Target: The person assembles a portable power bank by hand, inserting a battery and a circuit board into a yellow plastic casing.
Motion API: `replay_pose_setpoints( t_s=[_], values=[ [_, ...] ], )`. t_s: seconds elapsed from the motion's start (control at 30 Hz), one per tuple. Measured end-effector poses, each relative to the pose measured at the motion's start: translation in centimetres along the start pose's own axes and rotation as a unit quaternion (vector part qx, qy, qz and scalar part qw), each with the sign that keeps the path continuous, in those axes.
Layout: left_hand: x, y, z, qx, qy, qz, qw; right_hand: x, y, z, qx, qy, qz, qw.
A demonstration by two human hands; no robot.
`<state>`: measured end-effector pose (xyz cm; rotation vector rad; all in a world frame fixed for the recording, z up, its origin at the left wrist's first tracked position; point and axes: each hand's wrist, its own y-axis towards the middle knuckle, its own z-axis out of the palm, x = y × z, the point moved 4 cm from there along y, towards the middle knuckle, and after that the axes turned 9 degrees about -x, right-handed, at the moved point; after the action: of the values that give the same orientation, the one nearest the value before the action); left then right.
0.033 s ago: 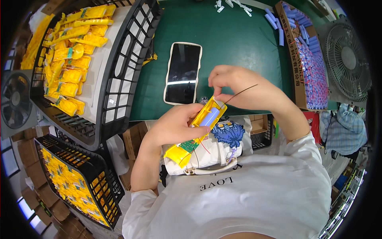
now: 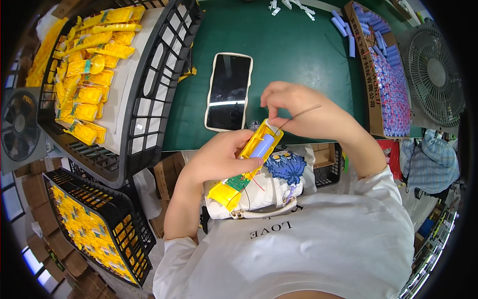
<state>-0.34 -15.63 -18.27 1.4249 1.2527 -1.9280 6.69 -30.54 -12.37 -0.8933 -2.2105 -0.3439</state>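
Note:
My left hand (image 2: pixel 214 157) is closed around a long yellow plastic housing (image 2: pixel 223 193), tilted over my lap with its open side up. Inside lie a lilac battery cell (image 2: pixel 263 146) and a green circuit board (image 2: pixel 237 183). A thin red wire (image 2: pixel 257 184) sticks out beside the board. From the far end a dark wire (image 2: pixel 304 112) rises across my right hand (image 2: pixel 294 102). That hand's thumb and curled index finger pinch at a small white part (image 2: pixel 272 127) in the housing's far end; the fingertips partly cover it.
A phone (image 2: pixel 229 92) lies on the green table (image 2: pixel 294 55). White plastic pieces (image 2: pixel 294 7) sit at the back. At right stand a carton (image 2: pixel 371 92) of lilac cells and a fan (image 2: pixel 435 72). Black crates (image 2: pixel 144 112) of yellow housings line the left. A white bag (image 2: pixel 261 199) rests below my hands.
The housing's near end has shifted very slightly right, and the dark wire's free end has moved a little. Both hands keep their hold.

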Motion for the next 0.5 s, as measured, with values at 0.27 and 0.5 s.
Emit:
replay_pose_setpoints(
  t_s=[0.27, 0.5],
  values=[
    [0.0, -0.2, 0.4, -0.005, -0.033, 0.004, 0.999, -2.9, -1.7, 2.6, -0.01, 0.315, 0.182, 0.932],
    [-0.6, -0.1, 0.7, -0.03, -0.036, -0.038, 0.998, -0.2, -2.8, 1.2, -0.176, 0.018, 0.039, 0.983]
  ],
)
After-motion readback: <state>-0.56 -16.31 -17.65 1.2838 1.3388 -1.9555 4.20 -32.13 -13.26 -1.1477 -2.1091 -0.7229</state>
